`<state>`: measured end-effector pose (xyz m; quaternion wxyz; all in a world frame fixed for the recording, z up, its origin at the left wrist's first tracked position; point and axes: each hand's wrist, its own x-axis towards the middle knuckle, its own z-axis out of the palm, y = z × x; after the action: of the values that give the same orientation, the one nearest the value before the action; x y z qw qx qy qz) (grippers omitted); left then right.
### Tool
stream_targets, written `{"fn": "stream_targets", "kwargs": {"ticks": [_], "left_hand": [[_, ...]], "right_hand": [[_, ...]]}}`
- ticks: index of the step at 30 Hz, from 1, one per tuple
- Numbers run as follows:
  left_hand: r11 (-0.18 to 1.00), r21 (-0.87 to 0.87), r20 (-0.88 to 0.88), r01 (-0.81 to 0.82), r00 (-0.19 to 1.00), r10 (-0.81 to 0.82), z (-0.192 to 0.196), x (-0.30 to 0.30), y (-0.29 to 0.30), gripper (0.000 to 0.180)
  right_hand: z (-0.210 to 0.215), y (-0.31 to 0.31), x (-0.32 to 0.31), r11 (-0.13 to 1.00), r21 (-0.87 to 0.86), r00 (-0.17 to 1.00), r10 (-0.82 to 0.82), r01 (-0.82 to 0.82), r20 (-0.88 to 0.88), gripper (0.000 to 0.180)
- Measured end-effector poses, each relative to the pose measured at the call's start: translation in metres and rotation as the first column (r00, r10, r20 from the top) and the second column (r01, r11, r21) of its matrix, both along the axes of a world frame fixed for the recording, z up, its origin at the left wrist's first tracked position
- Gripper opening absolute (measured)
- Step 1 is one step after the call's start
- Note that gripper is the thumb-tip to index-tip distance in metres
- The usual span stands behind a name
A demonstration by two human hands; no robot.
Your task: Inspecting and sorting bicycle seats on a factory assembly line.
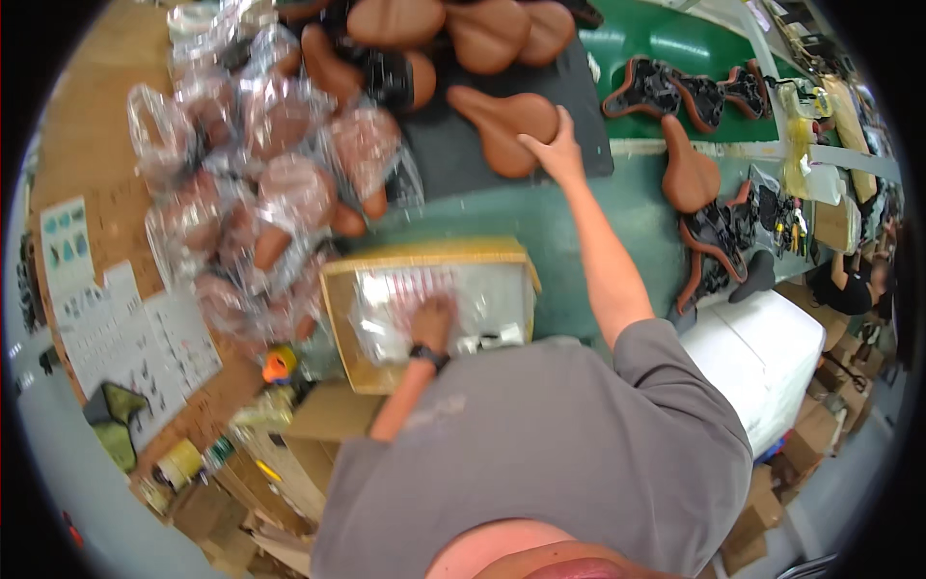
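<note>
Right hand is gripping a brown saddle by its broad rear end, fingers closing round the edge, thumb pressing on the top face. Saddle is sitting over a dark mat, nose pointing up and left. Left hand, with a dark watch on the wrist, is reaching into an open carton and resting among clear plastic bags; cannot tell whether its fingers are pinching one.

Surface: carton and mat are occupying a green table. More bare saddles are crowding the mat's far edge. To the left, plastic-wrapped saddles are piling up, partly over a brown board; printed sheets are lying nearer, and an orange tape dispenser is standing near the carton.

Far right: overturned saddles are lining up on a brighter green surface; one saddle is lying top side up nearer.

Room: a bulky white block is standing beside the person's right. Cardboard boxes are cluttering the space beyond it. Another person is showing at the right rim, well apart.
</note>
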<state>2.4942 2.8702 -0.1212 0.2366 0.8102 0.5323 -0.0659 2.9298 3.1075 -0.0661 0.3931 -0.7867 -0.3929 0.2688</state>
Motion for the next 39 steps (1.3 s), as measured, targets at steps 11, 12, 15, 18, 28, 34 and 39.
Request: {"fn": "stream_targets", "kwargs": {"ticks": [11, 12, 15, 18, 28, 34, 39], "left_hand": [[0.923, 0.253, 0.096, 0.289, 0.942, -0.322, 0.011, -0.032, -0.007, 0.029], [0.928, 0.209, -0.005, 0.310, 0.949, -0.316, 0.020, -0.026, -0.006, 0.027], [0.900, 0.309, -0.078, 0.309, 0.951, -0.300, 0.057, -0.004, -0.006, 0.021], [0.998, -0.032, 0.507, -0.049, 0.860, 0.058, 0.063, 0.047, -0.023, 0.020], [0.981, -0.036, 0.349, -0.189, 0.918, 0.190, -0.019, 0.089, -0.051, 0.022], [0.801, -0.539, 0.562, -0.261, 0.597, 0.573, 0.036, 0.049, -0.066, 0.026], [0.704, -0.648, 0.626, -0.291, 0.323, 0.710, 0.088, 0.006, -0.087, 0.022]], "right_hand": [[-0.027, -0.459, -0.073, 0.716, -0.639, -0.069, -0.649, 0.283, -0.758, 0.084], [-0.024, -0.480, -0.084, 0.841, -0.540, 0.257, -0.526, 0.016, -0.811, 0.082], [-0.029, -0.502, -0.069, 0.846, -0.418, 0.704, -0.073, -0.331, -0.706, 0.084], [0.042, -0.464, -0.067, 0.945, -0.315, 0.804, 0.256, -0.090, 0.537, 0.103], [-0.001, -0.523, -0.108, 0.832, -0.555, 0.811, 0.310, 0.021, 0.496, 0.128], [0.051, -0.536, -0.077, 0.927, -0.367, 0.577, -0.260, -0.075, -0.774, 0.092], [0.188, -0.526, -0.147, 0.993, -0.117, 0.330, -0.102, -0.026, -0.938, 0.068]]}}
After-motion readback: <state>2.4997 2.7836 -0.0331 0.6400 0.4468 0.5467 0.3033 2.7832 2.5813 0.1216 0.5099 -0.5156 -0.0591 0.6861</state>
